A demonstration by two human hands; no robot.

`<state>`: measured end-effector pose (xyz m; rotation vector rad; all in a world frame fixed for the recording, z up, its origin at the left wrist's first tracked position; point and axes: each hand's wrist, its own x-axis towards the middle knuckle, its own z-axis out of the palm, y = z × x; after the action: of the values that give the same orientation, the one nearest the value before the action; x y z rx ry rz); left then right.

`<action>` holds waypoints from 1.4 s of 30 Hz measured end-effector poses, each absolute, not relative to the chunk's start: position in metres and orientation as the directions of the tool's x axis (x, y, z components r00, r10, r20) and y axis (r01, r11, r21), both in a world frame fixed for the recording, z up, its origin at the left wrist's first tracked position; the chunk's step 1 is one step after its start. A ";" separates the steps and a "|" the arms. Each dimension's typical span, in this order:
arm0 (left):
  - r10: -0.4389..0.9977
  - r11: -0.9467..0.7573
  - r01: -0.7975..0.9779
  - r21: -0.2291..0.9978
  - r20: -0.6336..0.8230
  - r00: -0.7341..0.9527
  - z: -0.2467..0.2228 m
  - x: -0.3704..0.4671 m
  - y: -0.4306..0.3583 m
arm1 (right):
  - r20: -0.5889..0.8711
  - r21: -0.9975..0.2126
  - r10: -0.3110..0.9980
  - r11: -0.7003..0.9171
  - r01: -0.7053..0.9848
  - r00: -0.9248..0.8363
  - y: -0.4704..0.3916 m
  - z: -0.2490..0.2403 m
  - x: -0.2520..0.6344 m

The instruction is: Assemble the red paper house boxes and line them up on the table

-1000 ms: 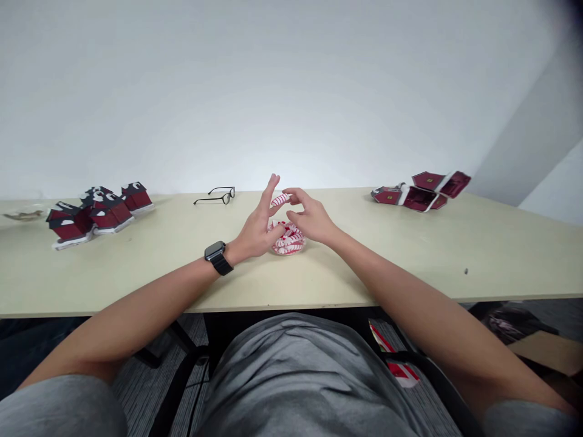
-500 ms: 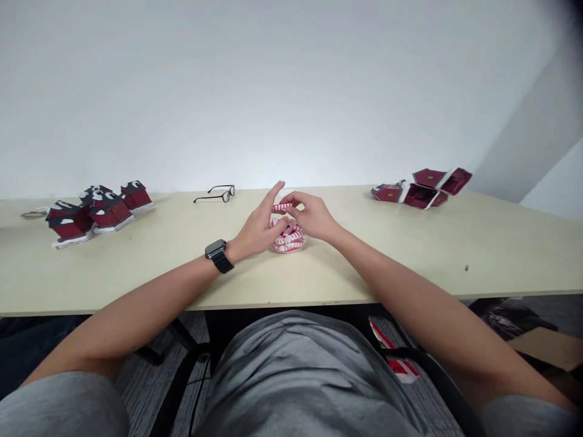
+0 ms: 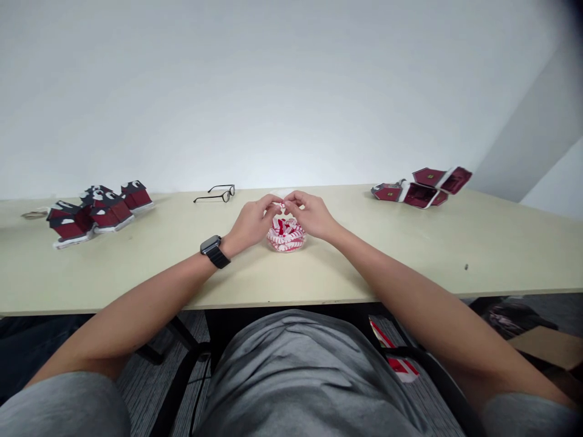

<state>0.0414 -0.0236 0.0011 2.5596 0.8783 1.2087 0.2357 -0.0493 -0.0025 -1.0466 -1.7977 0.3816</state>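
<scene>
A small clear container (image 3: 286,247) full of red-and-white striped candy canes (image 3: 288,235) stands at the middle of the table. Just above its top, my left hand (image 3: 255,223) and my right hand (image 3: 314,216) meet with fingertips pinched together. Between them a small part of a red-and-white striped stick (image 3: 282,208) shows, and the fingers cover the rest. Both hands are closed on it from opposite sides. A black smartwatch (image 3: 215,251) sits on my left wrist.
Several dark red toy houses (image 3: 109,211) with snowy roofs stand at the left. Folded-out glasses (image 3: 226,195) lie behind my left hand. More dark red house pieces (image 3: 421,193) are at the back right. A tiny dark bit (image 3: 466,267) lies on the table (image 3: 410,261).
My left hand has gone from stretched fingers to a pinch and now meets my right hand at the striped stick. The container's top shows more than before.
</scene>
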 end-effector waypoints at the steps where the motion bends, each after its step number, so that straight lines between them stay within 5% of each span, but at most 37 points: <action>1: 0.586 -0.805 0.445 0.392 0.643 0.494 0.002 0.041 -0.025 | 0.581 -0.658 0.800 0.570 0.493 -0.149 -0.050 -0.002 0.236; 7: 0.604 -0.784 0.511 0.353 0.625 0.495 0.007 0.043 -0.030 | 0.514 -0.645 0.840 0.513 0.566 -0.174 -0.054 0.000 0.233; 18: 0.613 -0.781 0.502 0.371 0.304 0.729 0.007 0.041 -0.028 | 0.309 -0.520 0.880 0.473 0.711 -0.360 -0.057 0.005 0.238; 38: 0.641 -0.755 0.472 0.456 0.361 0.678 0.007 0.045 -0.034 | 0.375 -0.535 0.880 0.462 0.707 -0.292 -0.059 0.005 0.235; 42: 0.645 -0.763 0.524 0.379 0.397 0.653 0.006 0.045 -0.033 | 0.400 -0.570 0.871 0.480 0.667 -0.285 -0.059 0.005 0.235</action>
<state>0.0451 -0.0328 0.0064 2.6411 0.9495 0.7662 0.2345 -0.0588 0.0048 -1.2665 -2.0447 0.3836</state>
